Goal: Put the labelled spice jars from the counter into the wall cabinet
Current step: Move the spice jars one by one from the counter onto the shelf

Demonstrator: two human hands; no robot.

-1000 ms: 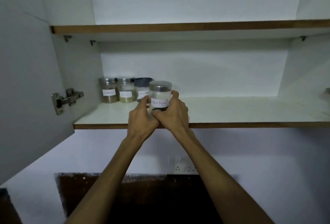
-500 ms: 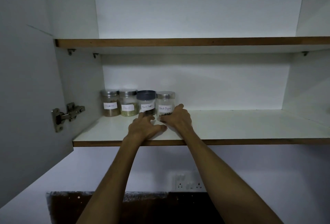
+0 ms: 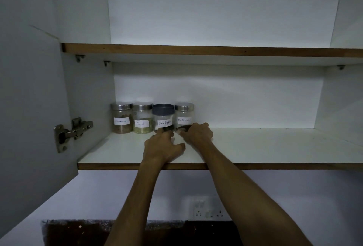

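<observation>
I am looking at the clear glass jar with a shiny steel lid and a white "Black Pepper" label point(image 3: 184, 117), which is standing upright on the white lower shelf with a brown wooden edge point(image 3: 255, 147), at the back, dark peppercorns lying in its bottom. My right hand point(image 3: 197, 132) is curling its fingers round the jar's base, touching the glass. My left hand point(image 3: 163, 145) is resting palm down on the shelf just beside it, fingers loosely bent and reaching toward the foot of the neighbouring clear jar with a dark blue-grey plastic lid point(image 3: 163, 118), also labelled "Black Pepper"; whether they are touching it I cannot tell. Further left of that hand, a steel-lidded glass jar holding greenish seeds point(image 3: 143, 118) is showing a label that seems to read "Fennel", and beside it a steel-lidded glass jar holding brown pieces point(image 3: 121, 118) is wearing a label I cannot read. All four are standing in a close row. Far to the left, a metal hinge point(image 3: 72, 131) is sitting on the smooth white cabinet door point(image 3: 29, 98).
</observation>
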